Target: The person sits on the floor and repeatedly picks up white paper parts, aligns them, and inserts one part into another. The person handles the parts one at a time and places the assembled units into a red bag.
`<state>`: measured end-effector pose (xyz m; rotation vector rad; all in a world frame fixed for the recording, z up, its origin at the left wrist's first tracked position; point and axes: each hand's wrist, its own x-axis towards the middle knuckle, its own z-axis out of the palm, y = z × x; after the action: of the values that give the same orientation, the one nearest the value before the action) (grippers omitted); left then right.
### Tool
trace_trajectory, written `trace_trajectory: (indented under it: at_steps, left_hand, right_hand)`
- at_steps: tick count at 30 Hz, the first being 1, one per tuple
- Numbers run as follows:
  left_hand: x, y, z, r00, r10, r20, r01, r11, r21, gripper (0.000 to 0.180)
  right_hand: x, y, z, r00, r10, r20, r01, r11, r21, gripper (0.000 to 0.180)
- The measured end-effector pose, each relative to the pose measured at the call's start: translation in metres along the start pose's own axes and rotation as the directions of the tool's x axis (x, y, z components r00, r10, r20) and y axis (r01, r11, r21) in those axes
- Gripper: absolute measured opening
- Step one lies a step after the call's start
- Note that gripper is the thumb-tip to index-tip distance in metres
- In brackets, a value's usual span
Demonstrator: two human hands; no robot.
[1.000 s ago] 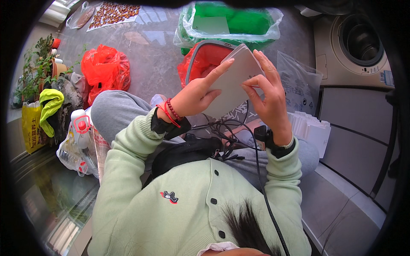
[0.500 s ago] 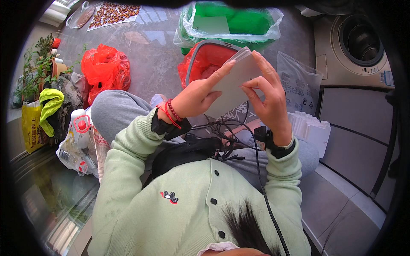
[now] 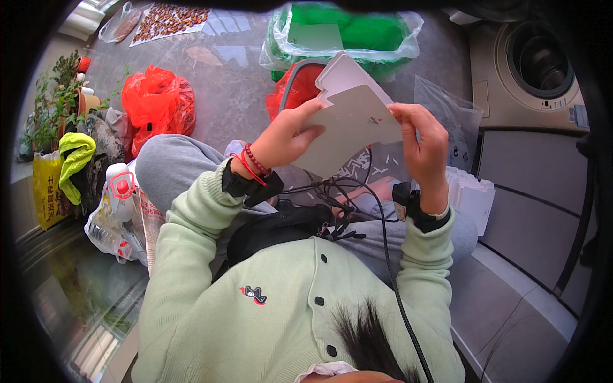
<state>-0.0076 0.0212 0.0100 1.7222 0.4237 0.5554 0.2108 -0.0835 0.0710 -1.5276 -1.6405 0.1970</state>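
Note:
Between my hands is a small stack of thin die-cut card sheets, with white sheets [image 3: 351, 73] fanned out behind a grey-faced card sheet [image 3: 348, 127]. My left hand [image 3: 284, 140] is closed on the left edge of the sheets, its thumb lying over the grey face. At the right corner of the grey sheet, my right hand [image 3: 421, 140] pinches the edge between thumb and fingers. The grey sheet stands turned away from the white ones and hides part of them. Below them, small white paper scraps [image 3: 377, 167] lie scattered on the floor.
Ahead are a red-lined bin [image 3: 300, 86] and a green bin [image 3: 377, 35]. Stacked white cards [image 3: 471, 201] stand by my right knee, near a washing machine [image 3: 491, 83]. A red bag [image 3: 158, 105] sits left. Black cables [image 3: 345, 201] cross my lap.
The stack has fanned apart: the grey sheet has swung toward me and the white ones show behind it. My right hand has moved right and lower, from the stack's face to its corner.

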Motion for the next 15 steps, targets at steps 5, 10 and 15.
trace_trajectory:
  at_steps: [5, 10, 15]
  left_hand:
    - [0.0004, -0.0029, -0.0026, 0.999, -0.045, -0.003, 0.045, 0.999, 0.007, 0.029]
    - [0.0002, -0.001, -0.0028, 0.999, -0.028, 0.039, 0.027, 0.999, 0.02, 0.027]
    - [0.0005, 0.0018, -0.0018, 0.998, -0.005, 0.055, 0.002, 0.998, 0.062, 0.026]
  right_hand:
    - [-0.0041, 0.0052, -0.0003, 0.997, 0.047, 0.059, -0.044, 0.998, -0.047, 0.01]
    - [-0.0056, 0.0068, 0.0037, 0.995, 0.074, 0.074, -0.067, 0.994, -0.09, 0.011]
    - [-0.0092, 0.0072, 0.0082, 0.98, 0.177, 0.088, -0.169, 0.981, -0.09, 0.012]
